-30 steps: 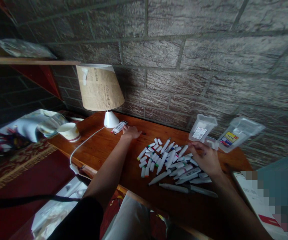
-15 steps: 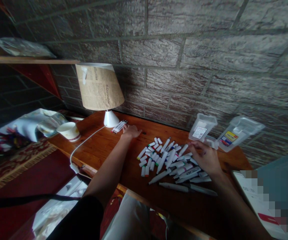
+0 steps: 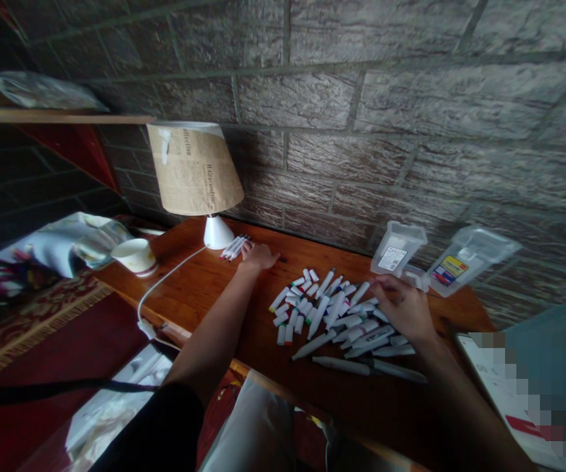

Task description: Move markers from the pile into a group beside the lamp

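A pile of several white markers with coloured caps [image 3: 335, 313] lies on the wooden table [image 3: 204, 288]. My right hand [image 3: 403, 309] rests on the pile's right side, fingers curled over the markers; whether it grips one is unclear. My left hand [image 3: 257, 255] lies flat on the table further back, fingers stretched towards a small row of markers [image 3: 234, 247] beside the lamp base. Two clear plastic marker cases [image 3: 397, 249] [image 3: 466, 258] lean against the brick wall just behind my right hand.
A lamp with a newspaper-print shade [image 3: 193, 172] stands at the back left, its white cord [image 3: 165, 278] running to the table's front edge. A paper cup [image 3: 135, 255] sits left of it. A white booklet [image 3: 504, 387] lies at the right.
Both hands stay almost where they were. The right hand's fingers have shifted slightly on the marker pile. The view has tilted a little.
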Available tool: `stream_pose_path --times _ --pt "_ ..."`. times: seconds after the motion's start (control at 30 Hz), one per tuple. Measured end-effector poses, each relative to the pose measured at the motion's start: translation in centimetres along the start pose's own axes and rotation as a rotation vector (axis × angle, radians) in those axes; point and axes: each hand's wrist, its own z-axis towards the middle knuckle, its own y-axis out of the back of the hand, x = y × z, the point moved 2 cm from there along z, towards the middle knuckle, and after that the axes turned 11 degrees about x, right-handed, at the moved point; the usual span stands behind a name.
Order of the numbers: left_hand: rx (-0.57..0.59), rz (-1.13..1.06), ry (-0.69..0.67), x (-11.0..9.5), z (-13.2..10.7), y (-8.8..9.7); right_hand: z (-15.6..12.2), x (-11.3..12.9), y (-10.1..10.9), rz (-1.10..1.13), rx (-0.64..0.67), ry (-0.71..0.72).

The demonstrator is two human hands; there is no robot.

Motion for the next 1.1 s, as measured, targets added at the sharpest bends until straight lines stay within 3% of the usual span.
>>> stream_pose_path --times 0.43,0.7,1.1 --pt "0.000 -0.009 0.006 0.42 0.41 0.05 -0.01 -0.11 -0.16 0.030 -0.004 0.013" --pt "0.025 -0.013 -0.068 -0.02 -0.02 0.11 0.02 0.19 0.01 0.056 0.012 -0.012" --pt "0.045 -0.051 -0.025 0.32 -0.27 0.79 -0.03 -0.11 -0.01 0.029 0.009 0.001"
